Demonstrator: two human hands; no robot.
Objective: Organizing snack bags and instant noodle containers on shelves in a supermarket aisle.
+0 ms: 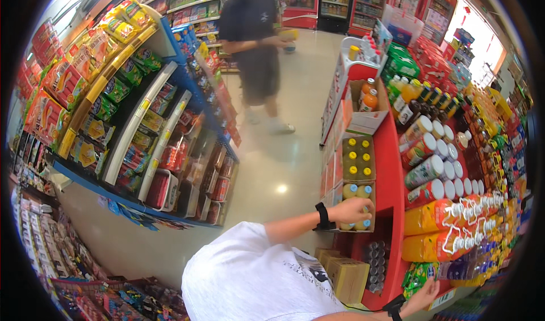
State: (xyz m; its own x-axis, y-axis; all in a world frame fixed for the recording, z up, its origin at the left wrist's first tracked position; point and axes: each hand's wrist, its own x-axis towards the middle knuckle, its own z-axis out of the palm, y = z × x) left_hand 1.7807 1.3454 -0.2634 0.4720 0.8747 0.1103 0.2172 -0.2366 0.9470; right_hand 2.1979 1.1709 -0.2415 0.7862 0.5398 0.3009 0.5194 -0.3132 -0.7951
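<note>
My left hand [352,210], with a black band on its wrist, reaches over an open carton [373,202] of bottles with light blue caps. Its fingers curl down among the bottles [350,190]; whether they grip one is hidden. My right hand [425,294], also wearing a black wristband, is low at the edge of a red shelf [394,236]. Green snack packets [419,274] lie right beside its fingertips. I cannot tell whether the fingers hold a packet.
Orange drink bottles [425,216] and rows of cans [423,172] stand on the red shelf. Cardboard boxes [349,278] sit on the floor below. A blue snack rack [140,210] stands across the aisle [276,167]. A person in dark clothes [255,44] is in the aisle, carrying something yellow.
</note>
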